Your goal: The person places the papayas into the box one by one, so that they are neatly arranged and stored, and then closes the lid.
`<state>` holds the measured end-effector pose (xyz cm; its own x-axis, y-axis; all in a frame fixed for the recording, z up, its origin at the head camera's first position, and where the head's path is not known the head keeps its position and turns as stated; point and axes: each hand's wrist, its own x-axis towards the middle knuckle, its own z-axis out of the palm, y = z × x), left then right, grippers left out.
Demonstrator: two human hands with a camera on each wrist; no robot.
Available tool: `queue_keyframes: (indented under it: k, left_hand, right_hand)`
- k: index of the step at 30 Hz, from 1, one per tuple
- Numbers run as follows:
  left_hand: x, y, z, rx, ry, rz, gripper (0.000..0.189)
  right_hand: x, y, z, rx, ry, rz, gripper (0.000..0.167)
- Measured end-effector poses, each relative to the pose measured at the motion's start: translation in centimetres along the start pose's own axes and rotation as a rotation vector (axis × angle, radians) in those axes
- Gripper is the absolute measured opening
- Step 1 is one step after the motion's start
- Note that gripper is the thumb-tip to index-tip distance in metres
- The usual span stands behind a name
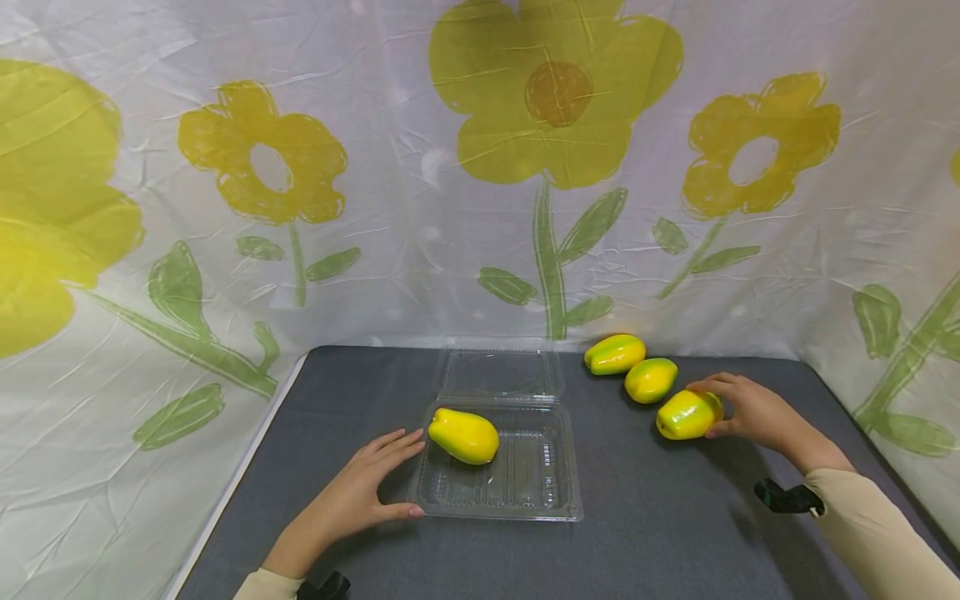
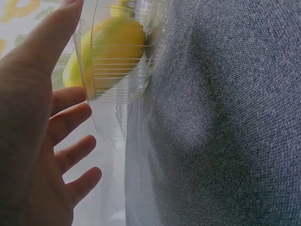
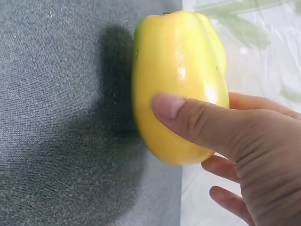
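My right hand point(image 1: 761, 417) grips a yellow-green papaya point(image 1: 682, 415) at the right of the table. In the right wrist view, the thumb lies across the side of this papaya point(image 3: 174, 56) and the other fingers are behind it. At the left edge of a clear plastic clamshell box point(image 1: 528, 502), my left hand point(image 1: 348, 500) has its fingers spread and holds nothing. Its fingertips are at the box wall; whether they touch is hard to tell. One papaya point(image 1: 465, 435) lies inside the box, on the left side. The box's lid point(image 1: 495, 375) is folded back, away from me.
Two more papayas, one farther back point(image 1: 615, 355) and one nearer point(image 1: 651, 381), rest between the box and my right hand. A dark grey cloth point(image 1: 637, 533) covers the table. White curtains point(image 1: 405, 208) printed with yellow flowers stand behind it and at both sides.
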<state>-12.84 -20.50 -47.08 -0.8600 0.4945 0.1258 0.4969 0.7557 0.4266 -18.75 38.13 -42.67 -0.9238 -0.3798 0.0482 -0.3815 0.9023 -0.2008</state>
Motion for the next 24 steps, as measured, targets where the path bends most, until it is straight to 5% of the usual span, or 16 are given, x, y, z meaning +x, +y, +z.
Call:
queue_keyframes:
  k: [24]
  left_hand:
    - [-0.1,-0.2,0.3,0.004,0.02,0.023,0.095]
  right_hand:
    - [-0.5,-1.3,0.6,0.136,0.048,0.014,0.071]
